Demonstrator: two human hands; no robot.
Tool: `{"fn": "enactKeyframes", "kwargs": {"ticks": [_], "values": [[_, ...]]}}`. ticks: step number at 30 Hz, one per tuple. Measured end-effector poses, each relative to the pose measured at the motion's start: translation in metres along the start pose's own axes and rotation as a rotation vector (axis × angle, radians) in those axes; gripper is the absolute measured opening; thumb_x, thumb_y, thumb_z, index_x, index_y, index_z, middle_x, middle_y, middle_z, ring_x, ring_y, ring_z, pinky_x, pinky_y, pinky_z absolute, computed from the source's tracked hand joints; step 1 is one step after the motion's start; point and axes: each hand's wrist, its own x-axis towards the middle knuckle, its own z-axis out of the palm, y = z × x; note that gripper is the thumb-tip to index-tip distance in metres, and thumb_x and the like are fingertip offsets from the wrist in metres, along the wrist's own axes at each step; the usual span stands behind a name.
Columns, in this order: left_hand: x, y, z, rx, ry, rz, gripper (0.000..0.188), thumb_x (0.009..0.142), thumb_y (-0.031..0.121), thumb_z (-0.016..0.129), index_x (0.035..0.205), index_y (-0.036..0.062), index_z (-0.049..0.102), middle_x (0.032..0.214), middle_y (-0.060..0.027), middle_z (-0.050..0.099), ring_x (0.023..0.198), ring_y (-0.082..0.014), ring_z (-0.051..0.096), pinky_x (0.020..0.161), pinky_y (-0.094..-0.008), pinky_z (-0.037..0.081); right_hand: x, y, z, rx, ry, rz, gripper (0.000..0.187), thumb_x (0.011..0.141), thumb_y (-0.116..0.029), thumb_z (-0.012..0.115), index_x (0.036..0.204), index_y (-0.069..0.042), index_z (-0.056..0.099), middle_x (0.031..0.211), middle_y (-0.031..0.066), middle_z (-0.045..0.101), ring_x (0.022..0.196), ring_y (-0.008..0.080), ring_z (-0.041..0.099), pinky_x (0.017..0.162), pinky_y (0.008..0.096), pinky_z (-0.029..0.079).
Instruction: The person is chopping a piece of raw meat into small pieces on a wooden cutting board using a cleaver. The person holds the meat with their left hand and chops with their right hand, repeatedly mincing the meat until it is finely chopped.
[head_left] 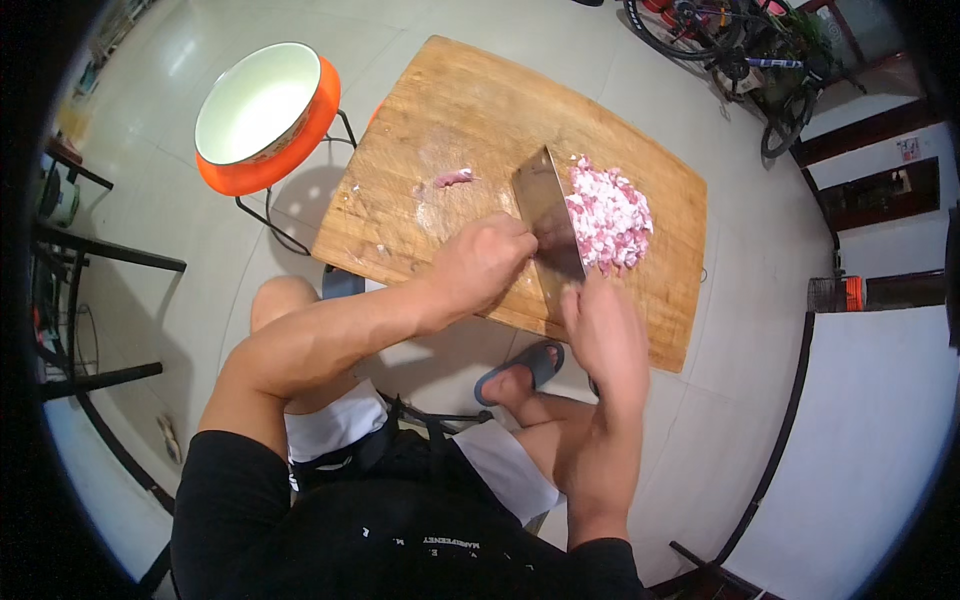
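A broad steel cleaver stands with its blade on the wooden cutting board. My right hand is wrapped round its handle, which is mostly hidden by the fingers. Close against the blade's left side, my left hand is curled closed with knuckles up; whatever it may hold is hidden. To the right of the blade lies a heap of chopped pink and white meat. One small strip of meat lies apart on the board, beyond my left hand. Small scraps dot the board's left part.
A white enamel basin sits on an orange stool with black metal legs, left of the board. Dark-legged furniture stands at far left. A bicycle is at the far right, and a white panel stands nearer on the right.
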Motion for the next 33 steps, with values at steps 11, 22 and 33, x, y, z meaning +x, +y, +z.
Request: {"fn": "enactKeyframes", "kwargs": {"ticks": [11, 22, 33], "values": [[0.000, -0.007, -0.005, 0.013, 0.036, -0.034, 0.008, 0.090, 0.009, 0.071, 0.090, 0.0018, 0.068, 0.089, -0.0158, 0.067, 0.094, -0.0387, 0.067, 0.084, -0.0485, 0.056, -0.020, -0.005, -0.006, -0.038, 0.016, -0.042, 0.030, 0.103, -0.022, 0.064, 0.093, 0.006, 0.066, 0.088, 0.0318, 0.070, 0.089, 0.0530, 0.069, 0.079, 0.0616, 0.053], [0.000, 0.003, -0.012, -0.040, -0.106, -0.013, 0.008, 0.090, 0.009, 0.070, 0.091, 0.0013, 0.071, 0.091, -0.0160, 0.070, 0.094, -0.0392, 0.069, 0.085, -0.0486, 0.058, 0.059, 0.040, 0.015, 0.421, -0.115, -0.032, 0.032, 0.100, -0.028, 0.067, 0.098, 0.004, 0.071, 0.074, 0.0229, 0.071, 0.069, 0.0401, 0.073, 0.067, 0.0485, 0.057], [-0.002, 0.002, -0.014, -0.086, -0.091, -0.029, 0.010, 0.090, 0.010, 0.075, 0.095, 0.0017, 0.072, 0.093, -0.0146, 0.070, 0.094, -0.0381, 0.069, 0.083, -0.0477, 0.058, 0.055, 0.050, 0.011, 0.792, -0.280, 0.178, 0.023, 0.104, -0.020, 0.063, 0.094, 0.001, 0.064, 0.060, 0.0036, 0.057, 0.046, 0.0139, 0.053, 0.044, 0.0350, 0.043]]}}
